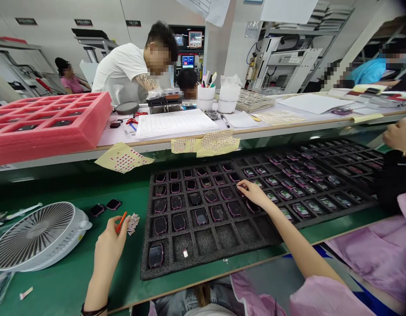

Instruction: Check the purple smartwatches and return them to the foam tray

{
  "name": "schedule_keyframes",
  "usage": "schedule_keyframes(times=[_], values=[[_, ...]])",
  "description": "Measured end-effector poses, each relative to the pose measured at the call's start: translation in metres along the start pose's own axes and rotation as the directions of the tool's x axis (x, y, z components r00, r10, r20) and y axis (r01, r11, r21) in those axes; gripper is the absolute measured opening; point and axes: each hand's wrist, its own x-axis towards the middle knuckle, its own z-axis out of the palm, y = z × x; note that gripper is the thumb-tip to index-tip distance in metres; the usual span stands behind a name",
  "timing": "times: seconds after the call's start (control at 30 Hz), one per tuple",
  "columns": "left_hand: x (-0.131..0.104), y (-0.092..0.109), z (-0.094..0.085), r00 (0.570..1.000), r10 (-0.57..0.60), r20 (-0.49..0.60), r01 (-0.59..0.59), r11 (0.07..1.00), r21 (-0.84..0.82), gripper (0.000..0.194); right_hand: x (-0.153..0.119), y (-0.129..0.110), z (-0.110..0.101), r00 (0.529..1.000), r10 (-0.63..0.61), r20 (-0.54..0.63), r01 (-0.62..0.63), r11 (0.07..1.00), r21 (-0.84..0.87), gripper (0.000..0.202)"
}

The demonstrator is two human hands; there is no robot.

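Observation:
My left hand (110,239) is closed round an orange tool (121,223) above the green mat, beside a small pile of pale strips (133,224). My right hand (255,193) reaches over the black foam tray (203,260). Its fingertips are pinched at a dark watch-like piece (241,189) in one compartment; the piece is partly hidden by the fingers. Many purple-rimmed watch bodies (201,216) lie in the tray's compartments. A small white scrap (185,253) is in a front compartment. Two more watch bodies (113,204) rest on the mat near my left hand.
A white fan (38,235) stands at the left. Above the mat runs a shelf (146,145) with a pink foam tray (100,123), papers and pen cups. Another person's hand (400,135) is at the far right, beside a second foam tray.

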Motion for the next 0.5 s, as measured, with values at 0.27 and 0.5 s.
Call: schedule_keyframes(times=[0.27,0.5], values=[[0.001,0.023,0.008,0.969,0.237,-0.064,-0.244,0.955,-0.168,0.035,-0.050,0.014,-0.017,0.983,-0.068,-0.171,-0.001,0.927,-0.376,0.031],[0.012,0.101,0.050,0.650,0.760,0.011,-0.758,0.649,-0.064,0.030,-0.089,0.015,-0.008,0.940,-0.093,-0.327,-0.023,0.942,-0.334,0.032]])
